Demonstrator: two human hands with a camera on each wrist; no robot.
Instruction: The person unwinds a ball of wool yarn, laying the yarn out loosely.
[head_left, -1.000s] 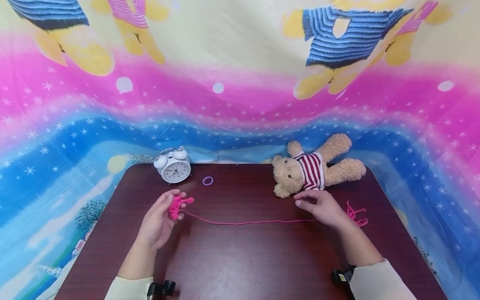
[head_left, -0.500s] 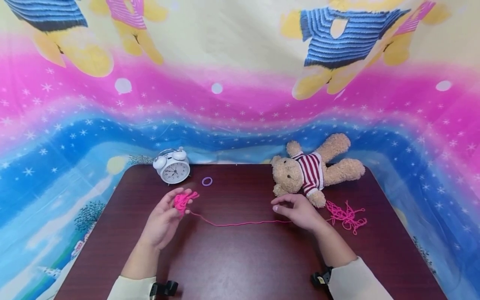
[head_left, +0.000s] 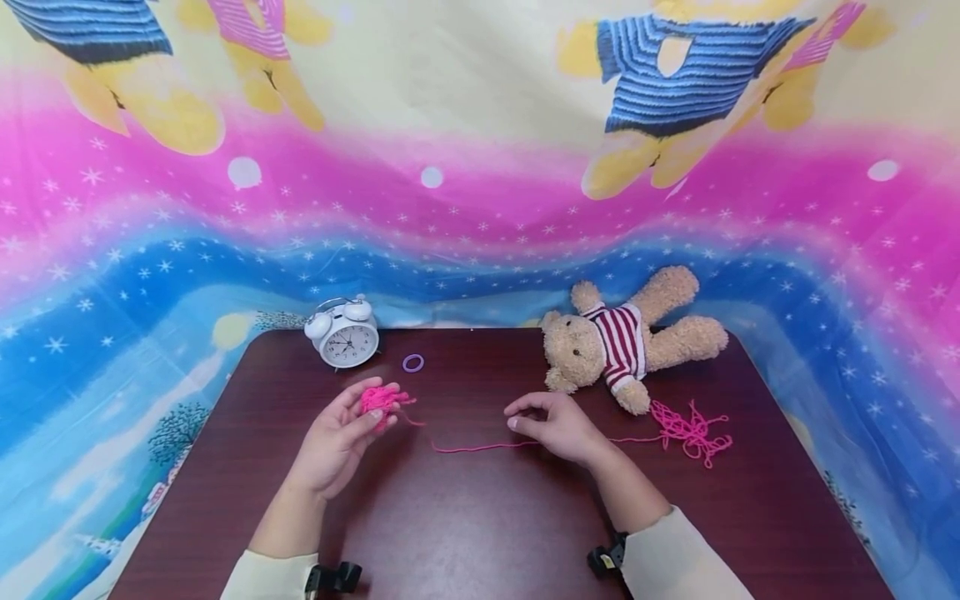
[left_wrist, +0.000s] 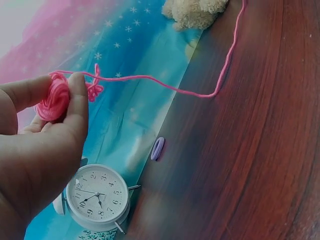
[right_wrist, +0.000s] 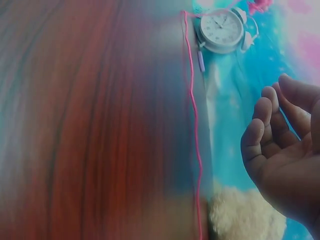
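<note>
Head view: left hand [head_left: 327, 454] pinches a pink yarn bundle [head_left: 381, 402] above the bench [head_left: 480, 525] — that part's gathered. Right hand [head_left: 564, 427] hangs loosely curved, nothing in it. Looks partway to me — a strand [head_left: 480, 448] and loose tangle [head_left: 692, 433] by the teddy bear [head_left: 624, 343] are left ungathered.

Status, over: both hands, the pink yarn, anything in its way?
Left hand pinches yarn bundle. Right hand loosely curled, holding nothing. Strand runs to loose tangle beside teddy bear. Purple ring, alarm clock clear of strand.
</note>
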